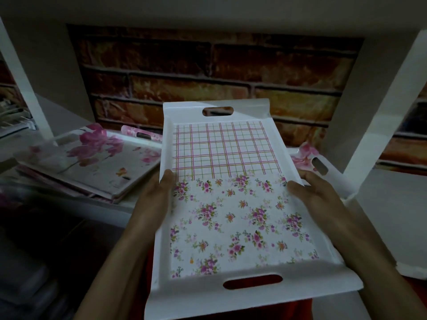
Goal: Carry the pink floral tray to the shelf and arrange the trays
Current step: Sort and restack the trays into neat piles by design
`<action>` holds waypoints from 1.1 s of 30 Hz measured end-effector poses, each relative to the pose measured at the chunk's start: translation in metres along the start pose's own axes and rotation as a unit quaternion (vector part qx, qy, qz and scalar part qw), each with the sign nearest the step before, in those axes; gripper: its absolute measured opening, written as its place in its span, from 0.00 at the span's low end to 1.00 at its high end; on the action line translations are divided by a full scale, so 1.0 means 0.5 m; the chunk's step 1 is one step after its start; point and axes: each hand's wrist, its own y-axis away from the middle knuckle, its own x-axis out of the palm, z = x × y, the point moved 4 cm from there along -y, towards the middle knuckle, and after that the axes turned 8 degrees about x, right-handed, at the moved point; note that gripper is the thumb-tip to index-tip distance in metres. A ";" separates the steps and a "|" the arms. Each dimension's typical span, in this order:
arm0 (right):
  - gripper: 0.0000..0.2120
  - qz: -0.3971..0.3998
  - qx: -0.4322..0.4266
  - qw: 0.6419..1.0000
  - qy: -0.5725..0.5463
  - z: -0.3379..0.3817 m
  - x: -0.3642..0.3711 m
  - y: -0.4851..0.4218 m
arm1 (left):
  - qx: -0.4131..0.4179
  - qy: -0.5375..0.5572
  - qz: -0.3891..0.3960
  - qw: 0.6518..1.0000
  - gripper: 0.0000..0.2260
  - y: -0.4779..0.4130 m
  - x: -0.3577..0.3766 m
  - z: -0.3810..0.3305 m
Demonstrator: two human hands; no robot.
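A: Pink floral tray (240,204), white, rectangular. Near half printed with small pink flower sprigs, far half with a pink and green grid. A slot handle cut in each short end.

B: Hands?

A: Left hand (153,202) clasps the left long rim, thumb over the edge onto the print, fingers hidden below. Right hand (321,192) does the same on the right long rim, thumb tip resting just inside the rim. Both closed on the tray, holding it between them at about the line where grid meets flowers.

B: Where does it sit relative to them?

A: Held in the air between the two hands, most of its length nearer the body than the grip. Far end reaches in over the shelf (381,199); whether that end touches the board cannot be told.

B: Orientation?

A: Face up, long axis running straight away from the person, grid end toward the brick-pattern back wall (219,65), far end tipped slightly higher.

B: Around it?

A: To the left on the shelf, a stack of trays (92,162), the top one white with large pink blossoms, lying askew. To the right, another tray's handle end (316,162) shows just beside the held tray, pink flowers by its slot. White uprights (379,107) frame the bay.
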 end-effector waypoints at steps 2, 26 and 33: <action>0.09 0.010 0.021 1.000 0.003 0.022 -0.003 -0.005 | -0.008 0.012 -0.017 1.000 0.16 -0.005 -0.005 -0.021; 0.18 0.015 0.204 0.970 0.133 0.253 -0.095 0.112 | -0.304 0.116 0.060 0.943 0.10 0.095 -0.047 -0.251; 0.13 0.037 0.243 0.965 0.085 0.324 -0.094 0.192 | -0.341 0.086 0.062 0.934 0.15 0.137 -0.114 -0.296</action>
